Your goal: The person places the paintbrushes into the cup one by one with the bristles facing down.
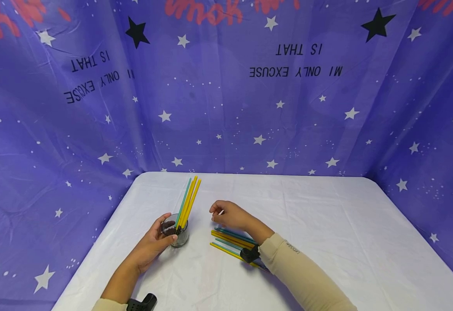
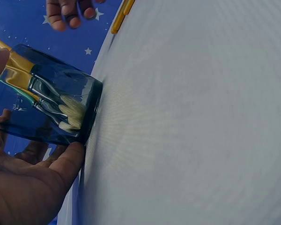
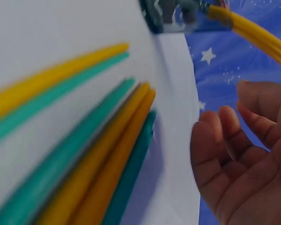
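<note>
A clear, dark-tinted glass [image 1: 182,241] stands on the white table with my left hand [image 1: 150,247] gripping it, fingers around the far side and thumb at the near side. Several paintbrushes [image 1: 190,204] with yellow and teal handles lean in it, bristles [image 2: 73,112] down, as the left wrist view shows. To the right of the glass, my right hand [image 1: 231,215] hovers with loosely curled fingers and holds nothing. Below it, more yellow and teal paintbrushes [image 1: 226,247] lie side by side on the table, their far ends partly hidden by the right wrist and sleeve.
The white-covered table [image 1: 327,242] extends to the right and behind the hands. A purple curtain [image 1: 226,95] with stars and lettering encloses the back and sides. Black wrist cameras [image 1: 250,253] are strapped to both arms.
</note>
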{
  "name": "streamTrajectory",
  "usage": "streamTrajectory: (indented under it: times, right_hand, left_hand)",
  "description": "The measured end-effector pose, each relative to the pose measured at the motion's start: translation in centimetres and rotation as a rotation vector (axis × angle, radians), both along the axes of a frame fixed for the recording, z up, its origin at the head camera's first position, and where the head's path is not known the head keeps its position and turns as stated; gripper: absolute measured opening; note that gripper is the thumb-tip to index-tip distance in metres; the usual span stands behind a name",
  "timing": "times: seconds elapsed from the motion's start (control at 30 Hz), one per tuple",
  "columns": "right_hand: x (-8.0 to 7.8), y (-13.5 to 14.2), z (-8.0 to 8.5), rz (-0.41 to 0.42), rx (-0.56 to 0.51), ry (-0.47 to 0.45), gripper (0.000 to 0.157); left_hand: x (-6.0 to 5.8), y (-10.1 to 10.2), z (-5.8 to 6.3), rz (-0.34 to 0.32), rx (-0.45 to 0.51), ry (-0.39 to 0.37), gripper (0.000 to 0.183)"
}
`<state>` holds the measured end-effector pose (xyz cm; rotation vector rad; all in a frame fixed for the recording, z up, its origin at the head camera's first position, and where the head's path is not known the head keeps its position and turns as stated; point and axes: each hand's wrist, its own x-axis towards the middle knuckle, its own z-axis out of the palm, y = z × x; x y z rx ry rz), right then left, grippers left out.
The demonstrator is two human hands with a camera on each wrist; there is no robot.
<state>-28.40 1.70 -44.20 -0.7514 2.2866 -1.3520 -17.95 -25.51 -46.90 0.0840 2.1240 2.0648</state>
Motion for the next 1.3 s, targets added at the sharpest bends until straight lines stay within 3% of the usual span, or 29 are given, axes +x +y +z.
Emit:
streamTrajectory:
  times: [0.33,0.6,0.77,1.3]
  right_hand:
    - [0.1,2.7,0.3,0.076,0.296,0.157,0.014]
    - [0.1,3.1,-0.1,0.154,0.468,0.214,0.011]
    - [0.3,3.1,-0.2,0.189,0.519,0.233,0.014]
    - [-0.1,3.1,-0.4,0.220,0.541,0.275,0.018]
  left_hand:
    - [0.0,0.0,0.0,0.006,-0.010,-0.003,0.083]
    - [0.1,0.0,-0.1,0.011,-0.022,-0.012,0.083]
    - [0.1,0.0,0.0,0.007,-0.022,-0.008,0.082]
    - [0.0,0.1,0.1,0.004,-0.007,-0.008,0.084]
